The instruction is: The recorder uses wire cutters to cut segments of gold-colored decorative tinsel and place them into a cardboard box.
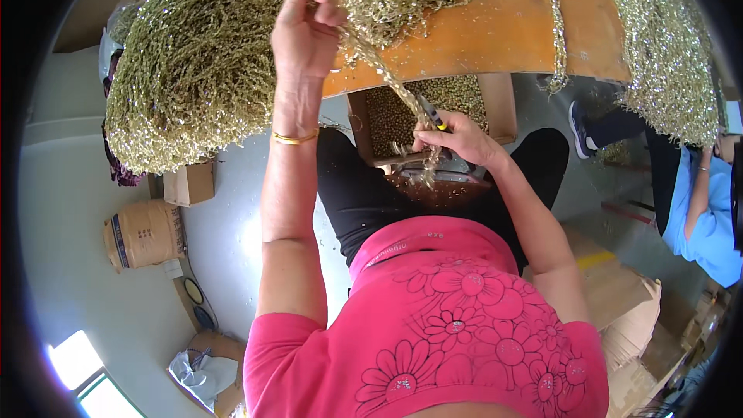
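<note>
2 hands (306, 27) (457, 139) stretch 1 glitter strand (387, 77) btwn 2 heaps (193, 62) (665, 46).

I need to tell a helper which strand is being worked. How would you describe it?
Start at the orange table heaped with glittery gold garland. One thin gold strand runs taut from the raised left hand to the right hand over a box. Unlike the piles, it is single and stretched.
</note>
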Tool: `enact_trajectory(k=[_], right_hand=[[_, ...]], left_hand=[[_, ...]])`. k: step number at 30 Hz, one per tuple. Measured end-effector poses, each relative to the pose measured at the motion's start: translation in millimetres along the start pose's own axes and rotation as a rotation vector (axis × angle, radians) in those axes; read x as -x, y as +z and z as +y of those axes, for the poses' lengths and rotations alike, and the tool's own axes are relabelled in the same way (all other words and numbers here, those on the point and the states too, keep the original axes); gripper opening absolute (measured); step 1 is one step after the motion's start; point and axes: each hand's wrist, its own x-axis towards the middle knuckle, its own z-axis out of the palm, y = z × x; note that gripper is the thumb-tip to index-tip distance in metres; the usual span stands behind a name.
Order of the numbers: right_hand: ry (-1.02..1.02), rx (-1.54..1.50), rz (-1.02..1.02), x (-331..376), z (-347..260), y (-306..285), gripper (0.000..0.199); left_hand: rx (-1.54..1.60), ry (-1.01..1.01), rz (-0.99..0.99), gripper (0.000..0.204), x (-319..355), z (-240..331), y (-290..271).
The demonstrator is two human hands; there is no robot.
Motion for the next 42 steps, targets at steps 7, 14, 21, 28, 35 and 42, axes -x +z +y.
enact_trajectory(k=[7, 14, 21, 28, 35, 42], right_hand=[[0.085, -0.357, 0.109, 48.0, 8.2, -17.3, 0.025], [-0.002, -0.863, 0.076, 64.3, 23.0, -23.5, 0.041], [-0.091, -0.805, 0.078, 88.2, 51.7, -46.8, 0.026], [-0.205, -1.075, 0.366, 149.1, 62.0, -26.3, 0.011], [-0.408, -0.904, 0.787, 183.9, 25.2, -80.4, 0.021], [-0.304, -0.886, 1.007, 122.5, 15.7, -185.9, 0.04]], left_hand=[[0.138, 0.025, -0.001, 0.027, -21.8, 10.4, -23.5], [0.325, -0.094, -0.045, 0.031, -34.6, 5.1, -20.1], [0.095, -0.173, -0.085, 0.023, -48.9, -17.0, 21.6], [0.054, -0.38, -0.108, 0.024, -54.7, -88.6, 117.2], [-0.03, -0.464, -0.199, 0.021, -169.6, -217.6, 223.6], [-0.974, -0.131, -0.239, 0.031, -246.1, -281.8, 189.3]])
